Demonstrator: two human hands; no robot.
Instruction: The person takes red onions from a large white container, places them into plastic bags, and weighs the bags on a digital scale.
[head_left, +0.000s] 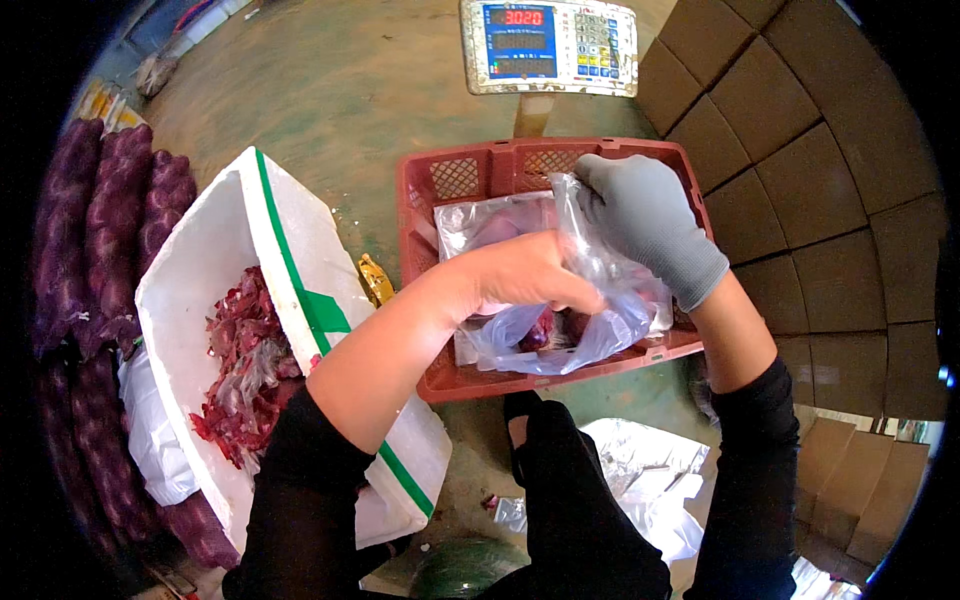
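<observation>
A clear plastic bag (589, 225) is stretched between my two hands above a red plastic crate (450, 379). My right hand (641, 214), in a grey knitted glove, grips the bag's gathered upper edge. My left hand (529, 274) is bare and closes on the plastic lower down; its fingertips are partly hidden by film. Below the left hand a bluish plastic bag (517, 360) gapes, and a red onion (537, 330) shows inside. Another clear bag (495, 221) with purplish contents lies toward the back of the crate.
A digital scale's display (551, 49) stands behind the crate. To the left, a white foam box (195, 225) holds red onion skins (247, 360). Purple mesh sacks (112, 232) line the far left. Stacked cardboard boxes (795, 180) wall the right. Plastic wrapping (652, 465) lies by my leg.
</observation>
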